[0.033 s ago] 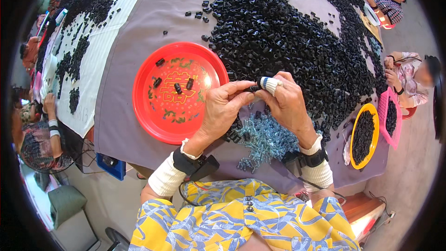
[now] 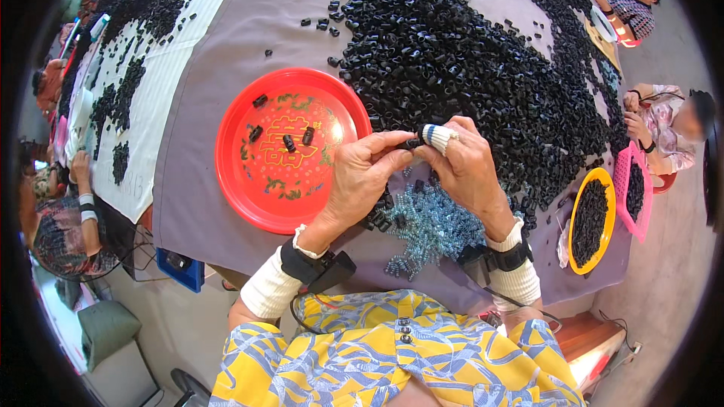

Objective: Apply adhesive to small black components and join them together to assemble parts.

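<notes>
Left hand and right hand pinch a small black piece; left of them sits a red tray, between their wrists pale-blue pieces, beyond, a black heap.

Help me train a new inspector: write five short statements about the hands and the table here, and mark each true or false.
1. The two hands are far apart. False: the left hand and right hand meet at the fingertips, around a small black piece.
2. The red tray lies left of the big black pile. True.
3. Four black pieces show in the red tray. True.
4. The pale blue pieces fill the yellow dish. False: they lie heaped on the tablecloth; the yellow dish holds black pieces.
5. A white finger sleeve with a blue stripe is on the right hand. True.
</notes>
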`<state>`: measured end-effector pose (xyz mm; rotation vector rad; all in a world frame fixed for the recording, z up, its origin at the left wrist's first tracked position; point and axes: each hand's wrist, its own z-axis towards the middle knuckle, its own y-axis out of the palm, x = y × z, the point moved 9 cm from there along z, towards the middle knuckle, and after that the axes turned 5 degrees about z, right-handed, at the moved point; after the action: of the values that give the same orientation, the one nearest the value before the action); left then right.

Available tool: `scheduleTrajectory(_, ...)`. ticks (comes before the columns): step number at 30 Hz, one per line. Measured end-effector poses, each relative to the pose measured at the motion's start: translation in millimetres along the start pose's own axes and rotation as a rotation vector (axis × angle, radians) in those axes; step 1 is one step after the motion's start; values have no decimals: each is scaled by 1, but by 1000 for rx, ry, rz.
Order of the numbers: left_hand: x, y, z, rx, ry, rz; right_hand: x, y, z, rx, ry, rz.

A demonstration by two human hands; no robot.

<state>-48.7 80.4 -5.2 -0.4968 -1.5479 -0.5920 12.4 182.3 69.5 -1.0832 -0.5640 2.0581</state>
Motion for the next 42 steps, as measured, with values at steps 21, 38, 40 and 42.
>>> scheduleTrajectory(21,13,-4,-3,36,83,321,-12,20,-7,-199,-77,-267)
scheduleTrajectory(38,28,-2,-8,100,275,546,-5,28,-10,-275,-92,-144)
scheduleTrajectory(40,28,-1,-7,93,273,550,-6,27,-9,-288,-97,-127)
scheduleTrajectory(42,25,-1,-7,95,270,555,-8,28,-9,-309,-120,-189)
